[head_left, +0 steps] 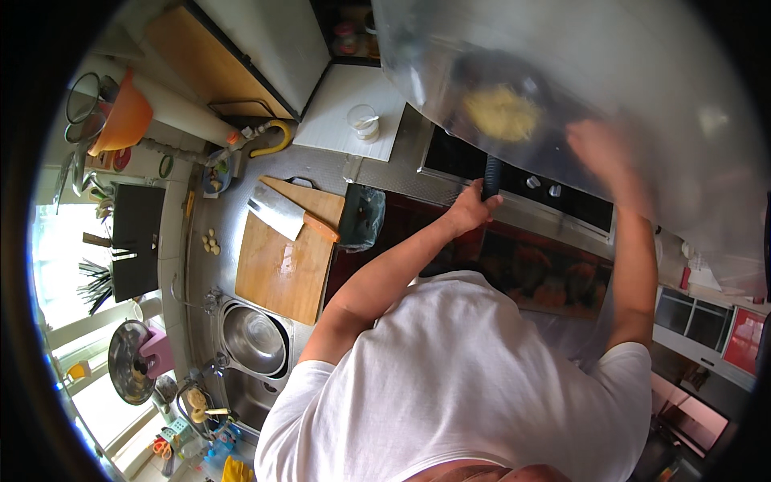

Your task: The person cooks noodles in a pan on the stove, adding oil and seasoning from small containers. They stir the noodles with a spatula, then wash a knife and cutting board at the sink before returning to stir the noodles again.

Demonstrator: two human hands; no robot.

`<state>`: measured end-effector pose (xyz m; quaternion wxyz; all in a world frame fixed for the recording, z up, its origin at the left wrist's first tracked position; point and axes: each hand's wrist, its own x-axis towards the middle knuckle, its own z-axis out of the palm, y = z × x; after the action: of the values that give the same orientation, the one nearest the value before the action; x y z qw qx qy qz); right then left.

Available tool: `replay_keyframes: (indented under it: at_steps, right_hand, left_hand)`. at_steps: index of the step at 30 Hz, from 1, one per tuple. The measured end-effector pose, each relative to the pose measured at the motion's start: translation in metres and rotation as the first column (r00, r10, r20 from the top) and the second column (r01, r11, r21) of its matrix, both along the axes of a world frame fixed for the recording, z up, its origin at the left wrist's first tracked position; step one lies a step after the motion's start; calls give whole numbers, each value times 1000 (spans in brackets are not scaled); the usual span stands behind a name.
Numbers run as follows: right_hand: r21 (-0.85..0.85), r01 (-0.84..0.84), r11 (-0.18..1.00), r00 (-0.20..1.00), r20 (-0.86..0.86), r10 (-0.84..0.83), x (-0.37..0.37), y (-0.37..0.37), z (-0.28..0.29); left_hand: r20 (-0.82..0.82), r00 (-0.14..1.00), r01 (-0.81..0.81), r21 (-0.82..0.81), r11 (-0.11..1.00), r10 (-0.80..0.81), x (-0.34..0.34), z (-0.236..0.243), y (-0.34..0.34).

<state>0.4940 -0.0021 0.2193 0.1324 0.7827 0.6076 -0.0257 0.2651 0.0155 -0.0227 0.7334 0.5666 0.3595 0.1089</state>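
Note:
My left hand (472,207) is closed round the black ribbed handle (491,175) of a dark pan (526,80) on the stove. A heap of pale yellow food (502,112) lies in the pan, blurred by the hazy see-through sheet in front of it. My right hand (598,149) is beside the pan, behind the same sheet, with its fingers curled in. Whatever it holds, if anything, is too smeared to make out. Two stove knobs (543,186) show between my hands.
A cleaver (277,210) with a wooden handle lies on a wooden cutting board (273,269), left of me. Garlic cloves (210,241) lie beyond the board. A black-bagged bin (363,217) stands beside it. A glass jar (363,122) is on the white counter; a metal basin (254,339) sits in the sink.

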Motion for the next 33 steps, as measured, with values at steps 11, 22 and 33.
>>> replay_keyframes:
  at_steps: [11, 22, 33]
  right_hand:
    - [42, -21, 999, 1000, -17, 22, 2, -11, -35]
    - [153, -43, 987, 995, -83, 56, 7, -16, -60]
    - [287, 8, 958, 983, -178, 45, 14, 1, -64]
  left_hand:
    - [-5, 1000, 5, 2, 1000, -5, 0, 2, -1]
    - [-6, 1000, -4, -7, 1000, 4, 0, 3, -2]
    - [-16, 1000, 4, 4, 1000, -4, 1, -7, 0]
